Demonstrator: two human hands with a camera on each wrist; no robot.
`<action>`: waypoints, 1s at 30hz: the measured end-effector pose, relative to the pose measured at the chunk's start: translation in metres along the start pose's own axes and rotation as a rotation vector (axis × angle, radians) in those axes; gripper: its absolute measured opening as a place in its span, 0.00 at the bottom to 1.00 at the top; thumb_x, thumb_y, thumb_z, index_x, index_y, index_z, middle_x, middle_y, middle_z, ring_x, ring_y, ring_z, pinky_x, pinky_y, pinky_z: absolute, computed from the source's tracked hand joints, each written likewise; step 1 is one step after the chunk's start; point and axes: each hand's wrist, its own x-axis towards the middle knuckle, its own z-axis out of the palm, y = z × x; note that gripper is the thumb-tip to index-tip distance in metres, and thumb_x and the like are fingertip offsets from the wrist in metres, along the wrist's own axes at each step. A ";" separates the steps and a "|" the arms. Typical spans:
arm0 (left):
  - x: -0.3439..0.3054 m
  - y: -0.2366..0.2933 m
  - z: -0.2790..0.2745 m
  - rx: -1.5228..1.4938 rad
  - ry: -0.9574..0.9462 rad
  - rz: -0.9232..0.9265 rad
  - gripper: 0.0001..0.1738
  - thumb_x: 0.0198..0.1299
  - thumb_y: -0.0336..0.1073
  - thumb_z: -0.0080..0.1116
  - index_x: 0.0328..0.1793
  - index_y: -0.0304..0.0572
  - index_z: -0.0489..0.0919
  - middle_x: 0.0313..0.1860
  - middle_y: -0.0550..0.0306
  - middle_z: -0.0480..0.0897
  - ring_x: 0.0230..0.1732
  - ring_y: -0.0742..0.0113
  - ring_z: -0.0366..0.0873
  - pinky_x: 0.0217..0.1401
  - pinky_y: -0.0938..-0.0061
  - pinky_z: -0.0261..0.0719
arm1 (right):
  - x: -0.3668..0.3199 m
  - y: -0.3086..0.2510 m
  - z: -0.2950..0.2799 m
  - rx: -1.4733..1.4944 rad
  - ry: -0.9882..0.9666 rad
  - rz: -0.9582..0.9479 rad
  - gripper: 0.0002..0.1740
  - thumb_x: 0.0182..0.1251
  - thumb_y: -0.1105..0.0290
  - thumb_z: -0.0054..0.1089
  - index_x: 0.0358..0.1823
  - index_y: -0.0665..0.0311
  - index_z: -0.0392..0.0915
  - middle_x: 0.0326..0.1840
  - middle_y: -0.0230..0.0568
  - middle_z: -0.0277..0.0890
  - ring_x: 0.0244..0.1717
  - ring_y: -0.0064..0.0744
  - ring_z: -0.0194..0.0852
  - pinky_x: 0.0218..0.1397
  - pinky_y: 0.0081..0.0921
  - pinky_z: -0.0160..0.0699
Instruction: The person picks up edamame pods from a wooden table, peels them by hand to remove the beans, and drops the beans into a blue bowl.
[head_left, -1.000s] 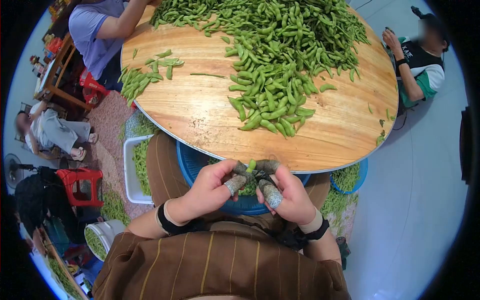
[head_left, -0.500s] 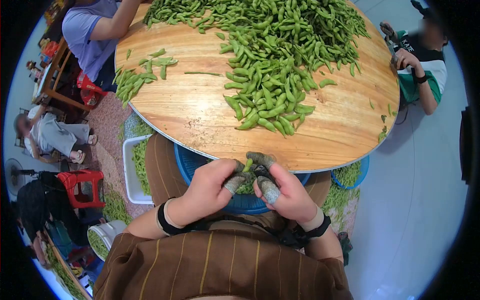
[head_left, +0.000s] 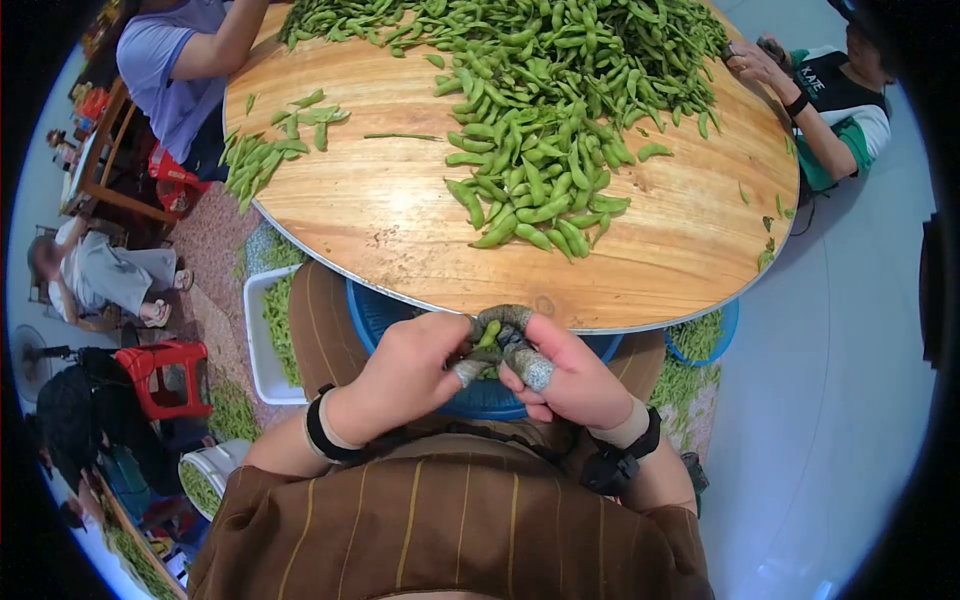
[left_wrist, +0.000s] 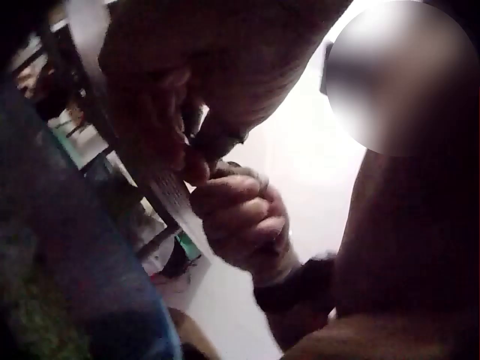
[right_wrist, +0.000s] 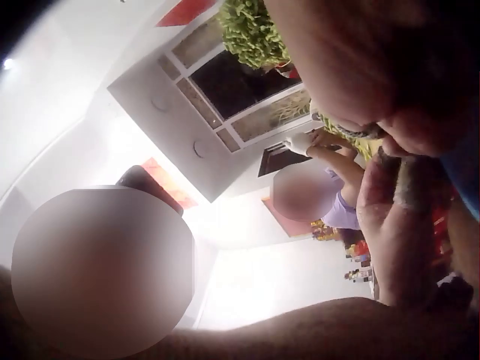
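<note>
Just off the near table edge, both hands meet over a blue basin (head_left: 480, 405). My left hand (head_left: 405, 365) pinches a green soybean pod (head_left: 489, 334) between thumb and fingers. Close against it, my right hand (head_left: 575, 380) has thumb and forefinger curled round a small dark object (head_left: 510, 346), mostly hidden; I cannot tell what it is. Grey wraps cover the thumb and forefinger tips of both hands. In the dim left wrist view, the right hand (left_wrist: 244, 217) meets the left at the fingertips. The right wrist view has the left hand (right_wrist: 397, 217) below the right.
A large heap of soybean pods (head_left: 560, 110) covers the back of the round wooden table (head_left: 360, 220). A smaller pile (head_left: 260, 165) lies at the left edge. A white tub (head_left: 254, 340) of pods stands at left, near a red stool (head_left: 165, 385). Other people sit around.
Both hands have drawn closer together around the pod, the right forefinger now curling over it. The person at right has reached toward the heap. The head view has shifted slightly.
</note>
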 end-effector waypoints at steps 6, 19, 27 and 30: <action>-0.005 0.003 0.007 0.053 0.109 0.021 0.13 0.46 0.25 0.61 0.39 0.35 0.75 0.28 0.47 0.76 0.31 0.51 0.79 0.30 0.65 0.77 | 0.000 0.003 -0.005 -0.112 0.024 0.005 0.23 0.68 0.74 0.45 0.65 0.57 0.62 0.31 0.24 0.68 0.20 0.11 0.58 0.18 0.10 0.59; -0.003 0.016 0.010 0.375 0.153 0.108 0.09 0.50 0.24 0.56 0.40 0.38 0.75 0.27 0.48 0.75 0.27 0.53 0.78 0.25 0.68 0.74 | -0.007 0.007 0.003 -0.092 0.081 -0.025 0.21 0.69 0.75 0.43 0.63 0.58 0.63 0.30 0.27 0.69 0.20 0.13 0.60 0.17 0.12 0.61; -0.011 0.008 -0.005 -0.998 -0.203 -0.662 0.06 0.64 0.24 0.47 0.44 0.33 0.75 0.31 0.59 0.80 0.26 0.73 0.78 0.29 0.78 0.77 | -0.016 0.015 0.000 -0.408 0.174 -0.196 0.17 0.64 0.73 0.54 0.55 0.65 0.69 0.29 0.31 0.74 0.27 0.27 0.76 0.29 0.26 0.75; -0.010 0.016 -0.001 -0.776 -0.218 -0.530 0.09 0.63 0.21 0.43 0.43 0.32 0.75 0.31 0.61 0.80 0.27 0.75 0.79 0.31 0.78 0.79 | -0.010 0.023 0.003 -0.810 0.412 -0.536 0.16 0.60 0.73 0.60 0.48 0.67 0.70 0.33 0.44 0.77 0.34 0.43 0.80 0.37 0.35 0.77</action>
